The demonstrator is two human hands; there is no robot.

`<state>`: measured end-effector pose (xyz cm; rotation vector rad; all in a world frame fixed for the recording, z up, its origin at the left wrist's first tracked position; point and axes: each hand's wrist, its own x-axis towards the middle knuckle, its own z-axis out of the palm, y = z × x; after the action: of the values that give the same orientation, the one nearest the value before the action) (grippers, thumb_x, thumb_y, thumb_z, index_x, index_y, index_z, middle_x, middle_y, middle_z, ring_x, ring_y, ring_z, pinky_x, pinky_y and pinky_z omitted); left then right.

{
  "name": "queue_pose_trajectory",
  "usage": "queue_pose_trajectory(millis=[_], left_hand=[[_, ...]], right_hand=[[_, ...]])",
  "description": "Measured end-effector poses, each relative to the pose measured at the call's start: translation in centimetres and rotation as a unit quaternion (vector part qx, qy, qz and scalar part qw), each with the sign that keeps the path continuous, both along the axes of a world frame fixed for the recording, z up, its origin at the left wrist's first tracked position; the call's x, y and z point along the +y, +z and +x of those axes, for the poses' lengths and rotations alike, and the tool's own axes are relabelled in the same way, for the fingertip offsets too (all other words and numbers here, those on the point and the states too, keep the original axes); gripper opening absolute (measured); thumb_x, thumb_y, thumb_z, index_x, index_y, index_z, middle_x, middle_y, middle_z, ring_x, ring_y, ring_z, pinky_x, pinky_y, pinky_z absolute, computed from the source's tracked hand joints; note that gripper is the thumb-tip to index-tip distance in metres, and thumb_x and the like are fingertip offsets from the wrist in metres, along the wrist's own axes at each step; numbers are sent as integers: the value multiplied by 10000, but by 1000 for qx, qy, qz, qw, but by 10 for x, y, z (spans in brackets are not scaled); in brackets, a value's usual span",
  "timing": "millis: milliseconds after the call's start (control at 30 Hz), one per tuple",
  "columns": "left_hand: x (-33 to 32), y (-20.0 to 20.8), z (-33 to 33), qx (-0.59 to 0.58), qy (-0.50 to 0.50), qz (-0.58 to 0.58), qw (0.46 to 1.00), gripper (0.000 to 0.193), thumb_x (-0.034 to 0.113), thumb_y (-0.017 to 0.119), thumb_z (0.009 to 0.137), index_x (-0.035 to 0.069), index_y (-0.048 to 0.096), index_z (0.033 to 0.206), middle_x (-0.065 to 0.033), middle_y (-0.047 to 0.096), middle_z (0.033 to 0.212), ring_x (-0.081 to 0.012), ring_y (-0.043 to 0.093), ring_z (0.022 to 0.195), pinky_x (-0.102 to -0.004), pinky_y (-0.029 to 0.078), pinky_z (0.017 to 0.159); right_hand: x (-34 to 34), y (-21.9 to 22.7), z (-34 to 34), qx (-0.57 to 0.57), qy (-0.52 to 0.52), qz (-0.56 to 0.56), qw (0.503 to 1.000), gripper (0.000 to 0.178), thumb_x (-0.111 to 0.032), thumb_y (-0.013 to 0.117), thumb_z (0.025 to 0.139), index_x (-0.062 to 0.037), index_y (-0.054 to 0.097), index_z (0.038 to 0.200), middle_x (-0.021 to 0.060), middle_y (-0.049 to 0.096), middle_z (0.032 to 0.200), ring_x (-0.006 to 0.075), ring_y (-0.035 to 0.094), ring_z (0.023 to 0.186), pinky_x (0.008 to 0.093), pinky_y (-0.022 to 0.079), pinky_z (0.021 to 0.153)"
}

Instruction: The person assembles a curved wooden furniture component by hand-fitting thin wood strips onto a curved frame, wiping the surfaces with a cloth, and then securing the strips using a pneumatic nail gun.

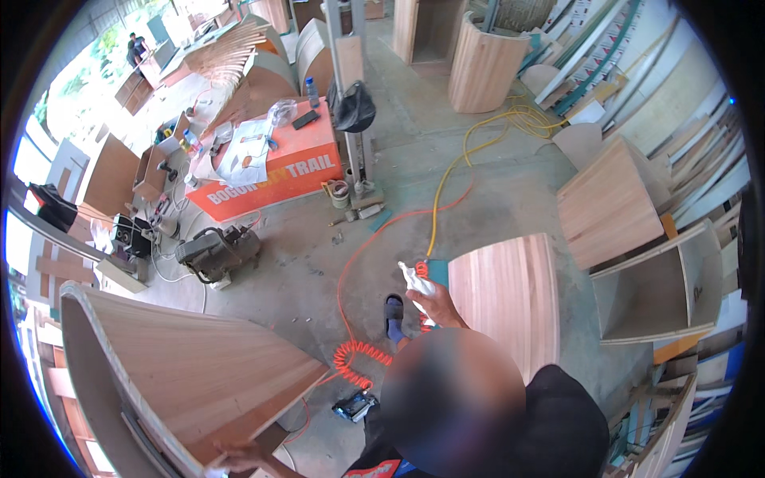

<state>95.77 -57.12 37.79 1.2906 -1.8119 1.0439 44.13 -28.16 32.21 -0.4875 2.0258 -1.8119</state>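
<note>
My right hand (438, 304) is closed round a white squeeze bottle (416, 282), its narrow tip pointing up and to the left. Beside that hand stands a pale wooden piece with a curved, striped-grain top (506, 291). At the lower left, my left hand (241, 456) touches the near edge of a large curved wooden cabinet (191, 358), fingers stretched out. On the floor between the two pieces lies a dark, blue-tinged air tool (355, 405), next to a coiled orange hose (362, 354).
An orange table (271, 185) holds papers, a bottle and a phone. An air compressor (219, 252) sits left of the middle. A yellow hose (450, 171) crosses the floor. Open wooden boxes (657, 283) and leaning boards line the right. Another person (137, 49) stands far left.
</note>
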Motion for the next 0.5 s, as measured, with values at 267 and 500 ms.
queue_pose_trajectory(millis=[267,500], left_hand=[[50,103,-60,372,-37,315,872,714,558,522,970,-87,364,1233,-353,648,907,-505,665,820,-588,513,544],[47,98,-66,348,-25,272,897,625,522,515,979,-30,366,1233,-320,668,917,-498,662,802,-593,503,553]], right_hand=[[125,119,82,-103,-128,-83,983,338,-298,655,964,8,666,1108,-6,646,826,62,584,708,244,458,603],[185,141,100,-234,-92,-317,915,450,-266,631,945,3,507,1284,162,660,1026,261,698,799,376,587,708]])
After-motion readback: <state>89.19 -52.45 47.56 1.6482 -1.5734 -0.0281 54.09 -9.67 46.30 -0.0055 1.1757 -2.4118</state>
